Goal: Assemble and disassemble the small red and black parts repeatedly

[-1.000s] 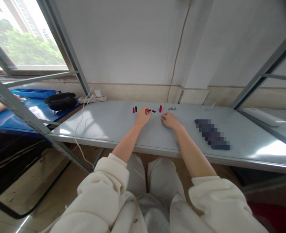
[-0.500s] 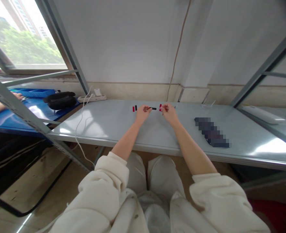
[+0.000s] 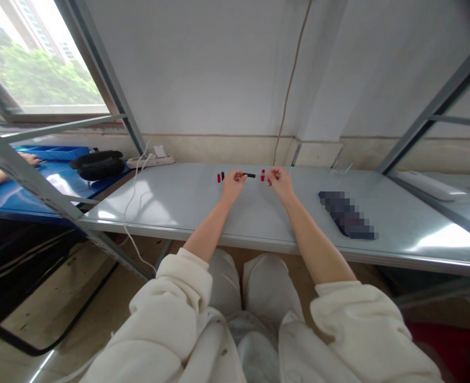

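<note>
My left hand [image 3: 234, 184] is closed in a pinch on a slim black stick [image 3: 250, 175], which points to the right above the grey table. Just left of that hand, a small red cylinder [image 3: 219, 177] and a small black cylinder [image 3: 223, 175] stand side by side. My right hand [image 3: 282, 182] has its fingertips pressed together. A hint of red shows at them, but what they hold is too small to name. Close to the left of those fingertips is another small red piece [image 3: 263, 175]. A gap separates the two hands.
On the right of the table [image 3: 195, 213] lies a dark, pixelated flat object [image 3: 347, 215]. A white power strip [image 3: 151, 161] with a hanging cable is at the back left. Metal posts frame both sides. Another person's hand [image 3: 30, 159] rests at the blue table, far left.
My right hand has shifted slightly right, away from the small red piece and the black stick. My left hand keeps its pinch on the stick, almost in place.
</note>
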A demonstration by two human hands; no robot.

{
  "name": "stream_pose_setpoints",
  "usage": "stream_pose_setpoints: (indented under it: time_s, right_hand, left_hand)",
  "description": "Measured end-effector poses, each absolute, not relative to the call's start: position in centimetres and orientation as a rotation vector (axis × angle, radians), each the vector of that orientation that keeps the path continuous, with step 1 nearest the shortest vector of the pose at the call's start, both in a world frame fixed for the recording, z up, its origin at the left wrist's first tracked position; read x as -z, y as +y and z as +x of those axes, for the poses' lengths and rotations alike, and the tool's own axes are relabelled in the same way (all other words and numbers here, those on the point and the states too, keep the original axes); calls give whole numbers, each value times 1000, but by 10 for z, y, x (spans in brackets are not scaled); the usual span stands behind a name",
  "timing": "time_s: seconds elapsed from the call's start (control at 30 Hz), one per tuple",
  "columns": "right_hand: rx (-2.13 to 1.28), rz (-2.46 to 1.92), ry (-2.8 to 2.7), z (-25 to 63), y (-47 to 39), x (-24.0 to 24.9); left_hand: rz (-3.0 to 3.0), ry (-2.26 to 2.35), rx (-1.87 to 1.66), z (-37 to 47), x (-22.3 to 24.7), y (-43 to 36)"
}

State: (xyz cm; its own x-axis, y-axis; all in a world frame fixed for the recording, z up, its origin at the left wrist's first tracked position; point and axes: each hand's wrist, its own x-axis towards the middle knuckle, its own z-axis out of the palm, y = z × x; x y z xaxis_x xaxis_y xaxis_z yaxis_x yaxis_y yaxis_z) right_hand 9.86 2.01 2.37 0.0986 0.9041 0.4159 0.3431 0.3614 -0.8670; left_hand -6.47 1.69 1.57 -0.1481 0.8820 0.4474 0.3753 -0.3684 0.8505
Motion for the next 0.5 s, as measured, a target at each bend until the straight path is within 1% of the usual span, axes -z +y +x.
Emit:
stream_pose_setpoints:
  time_s: [0.27, 0.5]
  right_hand:
    - [-714, -1115, -1394, 99, 18, -26]
    - [-777, -1092, -1429, 99, 18, -25]
  left_hand:
    - [1636, 1409, -1603, -67, -16, 19]
    - [1462, 1203, -1480, -63, -19, 18]
